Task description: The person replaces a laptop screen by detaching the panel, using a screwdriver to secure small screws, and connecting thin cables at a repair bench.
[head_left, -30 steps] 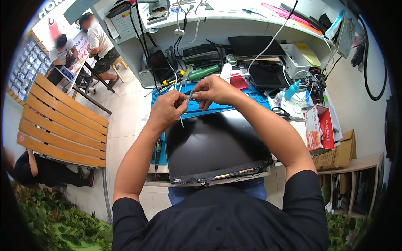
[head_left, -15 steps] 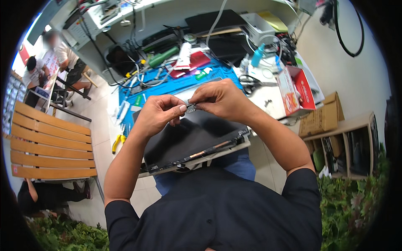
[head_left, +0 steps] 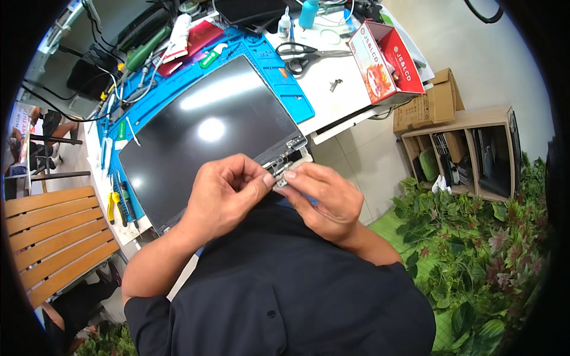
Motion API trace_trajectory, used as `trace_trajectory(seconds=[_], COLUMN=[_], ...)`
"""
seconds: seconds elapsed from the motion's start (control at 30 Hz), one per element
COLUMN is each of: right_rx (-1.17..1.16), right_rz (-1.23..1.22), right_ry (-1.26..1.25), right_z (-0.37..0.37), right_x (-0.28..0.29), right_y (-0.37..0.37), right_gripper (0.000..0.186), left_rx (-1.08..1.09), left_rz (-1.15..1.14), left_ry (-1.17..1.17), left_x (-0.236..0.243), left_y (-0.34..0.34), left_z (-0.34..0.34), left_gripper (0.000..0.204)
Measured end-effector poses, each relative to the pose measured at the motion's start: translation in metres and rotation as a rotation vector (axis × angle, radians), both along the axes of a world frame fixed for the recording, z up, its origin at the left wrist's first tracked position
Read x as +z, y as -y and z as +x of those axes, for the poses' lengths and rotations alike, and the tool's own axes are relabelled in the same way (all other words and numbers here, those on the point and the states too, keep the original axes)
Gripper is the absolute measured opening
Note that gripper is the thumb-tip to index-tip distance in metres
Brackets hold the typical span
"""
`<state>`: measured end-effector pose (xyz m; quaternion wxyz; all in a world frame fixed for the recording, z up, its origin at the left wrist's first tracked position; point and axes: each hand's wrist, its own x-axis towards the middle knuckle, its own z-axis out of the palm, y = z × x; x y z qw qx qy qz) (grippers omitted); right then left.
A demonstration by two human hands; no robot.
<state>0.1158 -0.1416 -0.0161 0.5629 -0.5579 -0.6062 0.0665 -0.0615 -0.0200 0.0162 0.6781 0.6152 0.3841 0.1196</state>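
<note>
Both hands' grip [head_left: 279,178] pinches small grey metal part [head_left: 280,181], mostly hidden.

Black-handled scissors [head_left: 303,54] lie on the white bench beside an open red carton [head_left: 386,62]. Right of the bench stands a wooden shelf unit [head_left: 469,151] above green foliage [head_left: 487,249]; a slatted wooden bench [head_left: 50,237] occupies the left.

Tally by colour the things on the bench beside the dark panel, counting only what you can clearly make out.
Black: 1, the black-handled scissors
Red: 1, the open red cardboard box
Blue: 1, the blue rubber work mat
Green: 1, the green-handled tool
Yellow: 1, the yellow-handled pliers
Total: 5
</note>
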Motion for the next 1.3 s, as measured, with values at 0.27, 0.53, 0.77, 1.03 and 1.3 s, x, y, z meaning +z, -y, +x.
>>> trace_trajectory(seconds=[0.27,0.53,0.77,1.03,1.3], right_rx=[0.126,0.165,0.169,0.204,0.221], right_rz=[-0.073,-0.052,-0.105,-0.188,-0.219], right_ry=[0.188,0.248,0.311,0.318,0.327], right_z=[0.032,0.073,0.072,0.073,0.076], right_x=[-0.013,-0.034,-0.038,-0.029,-0.027], right_y=[0.018,-0.019,-0.026,-0.028,-0.031], right_gripper=[0.037,0.042,0.045,0.045,0.043], left_rx=[-0.118,0.096,0.151,0.116,0.121], left_rz=[0.068,0.186,0.154,0.241,0.218], left_ry=[-0.082,0.060,0.066,0.080,0.103], left_x=[-0.005,0.005,-0.011,-0.015,-0.015], left_y=[0.012,-0.007,-0.005,-0.016,-0.020], left_z=[0.009,-0.011,-0.026,-0.025,-0.023], left_gripper=[0.018,0.013,0.010,0.009,0.008])
